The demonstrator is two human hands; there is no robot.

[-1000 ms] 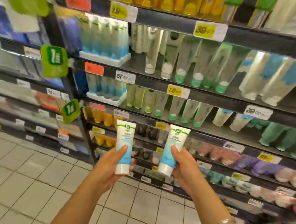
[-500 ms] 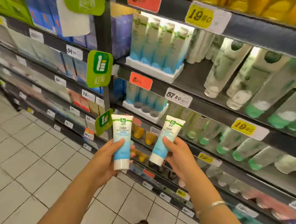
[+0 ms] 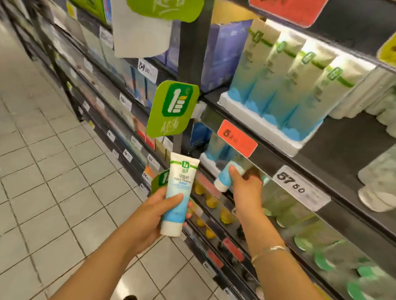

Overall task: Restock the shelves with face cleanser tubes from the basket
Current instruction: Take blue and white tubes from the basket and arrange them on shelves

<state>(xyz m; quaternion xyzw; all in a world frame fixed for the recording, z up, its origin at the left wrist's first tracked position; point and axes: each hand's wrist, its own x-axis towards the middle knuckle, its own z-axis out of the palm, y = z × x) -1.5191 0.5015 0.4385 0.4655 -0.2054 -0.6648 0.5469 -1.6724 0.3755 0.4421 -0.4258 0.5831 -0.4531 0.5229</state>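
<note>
change: since the earlier frames the right hand (image 3: 244, 187) has left its place beside the left one and reached up and right toward the shelf under the red tag (image 3: 237, 138); its tube (image 3: 225, 178) now tilts, top end going in under the shelf edge. the view has also swung closer to the shelves.
right grip: fingers and thumb curled round the tube's lower part; cap end points down-left, the upper part is hidden by the shelf edge and blur.
left grip: the left hand (image 3: 158, 211) holds a second tube (image 3: 178, 195) upright, cap down, thumb across the front and fingers wrapped behind, at lower centre of the frame.
target: a white tray (image 3: 206, 160) of matching blue-and-white tubes sits just behind the right-hand tube, centre of the frame; whether a slot is free there i cannot tell.
upper shelf: another tray (image 3: 258, 132) with a full front row of the same tubes, upper right.
basket: not in view.
meaning: the first tube looks about to be placed; the second waits its turn, so this stocking round seems roughly half done.
</note>
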